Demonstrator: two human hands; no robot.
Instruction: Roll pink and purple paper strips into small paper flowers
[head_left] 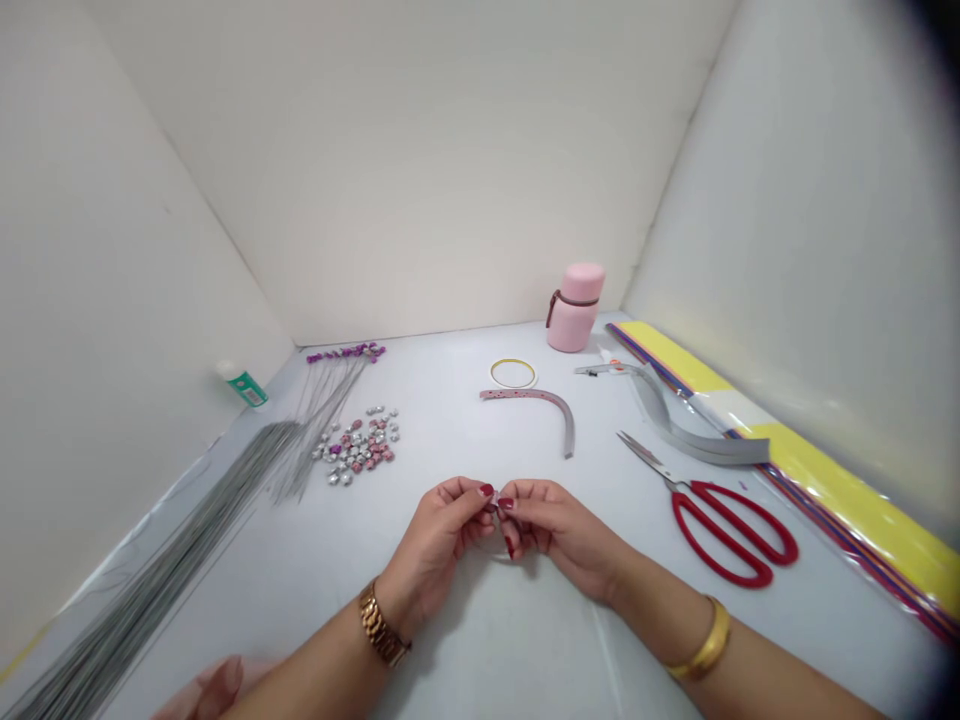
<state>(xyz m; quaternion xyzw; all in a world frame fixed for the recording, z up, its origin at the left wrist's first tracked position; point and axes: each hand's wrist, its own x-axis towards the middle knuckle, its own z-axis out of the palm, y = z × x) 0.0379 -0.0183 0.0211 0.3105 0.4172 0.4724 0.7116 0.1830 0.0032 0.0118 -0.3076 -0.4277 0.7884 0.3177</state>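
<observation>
"Piece [496, 501] in view?"

"Just. It sits between the fingertips of both hands, low in the middle, in front of the body and over the counter [450, 430]. It looks small and pinkish; its exact shape I can't tell, as the fingers cover most of it."

"How does each grip stand?"

"Narrow, both of them. The left hand [441, 522] pinches the piece from one side, the right hand [556, 522] from the other, thumbs almost meeting."

"What could go wrong?"

"I'd worry about pressure first. Uneven squeezing could crease or flatten something that small, and a nail edge could nick it. If one pinch slackens while the other pulls, it could tear or slip down onto the counter."

"Anything nearby to mind?"

"Scissors [679, 487] lie with their blades parted, beyond the right forearm; a wide sweep of that arm might knock them. On the left, the beads [358, 447] lie loose, so a careless brush could scatter them. The strip [568, 432] lies curved ahead of the hands, and a quick reach could bend it."

"And the roll [532, 379]?"

"It lies flat just behind the strip, so I'd expect little trouble there."
</observation>
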